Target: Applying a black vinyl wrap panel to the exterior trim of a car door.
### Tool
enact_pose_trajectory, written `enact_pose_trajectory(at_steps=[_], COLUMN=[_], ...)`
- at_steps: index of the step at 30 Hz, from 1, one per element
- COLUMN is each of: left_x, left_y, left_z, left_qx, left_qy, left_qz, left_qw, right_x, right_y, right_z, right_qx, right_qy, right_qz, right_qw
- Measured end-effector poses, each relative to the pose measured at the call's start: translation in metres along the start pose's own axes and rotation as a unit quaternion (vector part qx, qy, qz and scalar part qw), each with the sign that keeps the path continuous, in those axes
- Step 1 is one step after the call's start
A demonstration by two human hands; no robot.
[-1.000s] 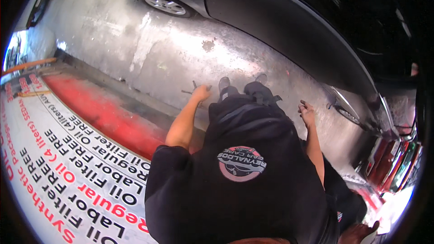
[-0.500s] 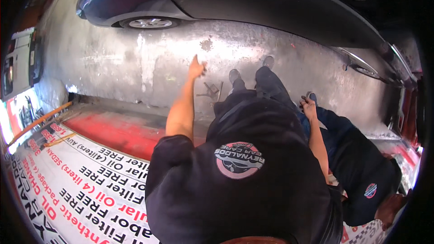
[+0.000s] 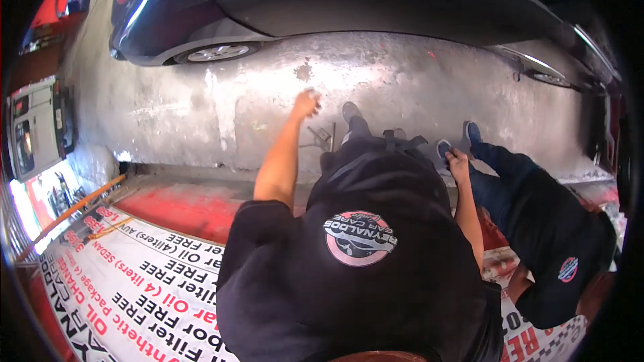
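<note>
Lettering (image 3: 168,295) in black and red is printed in slanting rows on a white banner (image 3: 137,229); by it the left side is filled. The shirt (image 3: 362,308) is marked with a round badge (image 3: 360,238), where pale writing is set over a car outline inside a pinkish ring. A smaller badge (image 3: 568,269) is seen on the black shirt of a co-worker (image 3: 550,228), who is bent over at the right.

The frame (image 3: 333,135), dull and dark, is made up of thin, straight, crossed bars that look like metal. It is placed on the floor (image 3: 168,114), below and right of the left hand (image 3: 306,104) and near the shoe (image 3: 349,108). The left hand is held out over the floor, fingers bent and blurred; whether anything is pinched cannot be told. The right hand (image 3: 458,163) is lowered with fingers bunched, near the co-worker's shoe (image 3: 443,148) in view; its grip cannot be told either.

The floor is grey, worn and streaked with pale patches. By a dark, smooth car (image 3: 376,7), the top is crossed.
</note>
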State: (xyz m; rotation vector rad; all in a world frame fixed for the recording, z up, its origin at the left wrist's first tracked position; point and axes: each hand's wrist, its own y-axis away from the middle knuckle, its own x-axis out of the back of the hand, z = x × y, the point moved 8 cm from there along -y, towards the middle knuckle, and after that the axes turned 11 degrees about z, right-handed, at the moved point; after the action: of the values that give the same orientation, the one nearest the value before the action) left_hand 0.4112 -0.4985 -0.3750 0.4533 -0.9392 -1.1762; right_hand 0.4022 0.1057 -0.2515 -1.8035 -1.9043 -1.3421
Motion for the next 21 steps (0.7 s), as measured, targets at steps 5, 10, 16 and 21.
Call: enact_pose_trajectory(at_steps=[5,10,16,21], left_x=[-0.126,-0.126,-0.074,-0.067], left_y=[0.07,0.115,0.13,0.142], left_z=[-0.109,-0.112,-0.026,0.011], left_qx=[-0.117,-0.056,-0.025,-0.003], left_qy=[-0.174,-0.163,-0.057,0.051], left_qz=[-0.043,-0.018,0.118,0.11], left_qw=[0.977,0.985,0.991,0.993], right_x=[0.006,0.008,0.006,0.005], right_y=[0.007,0.015,0.012,-0.006], right_z=[0.028,0.091,0.154,0.169], right_qx=[-0.032,-0.076,-0.119,-0.072], right_qy=[-0.088,-0.098,-0.073,-0.088], right_qz=[-0.016,-0.039,-0.067,-0.068], right_qw=[0.995,0.992,0.988,0.991])
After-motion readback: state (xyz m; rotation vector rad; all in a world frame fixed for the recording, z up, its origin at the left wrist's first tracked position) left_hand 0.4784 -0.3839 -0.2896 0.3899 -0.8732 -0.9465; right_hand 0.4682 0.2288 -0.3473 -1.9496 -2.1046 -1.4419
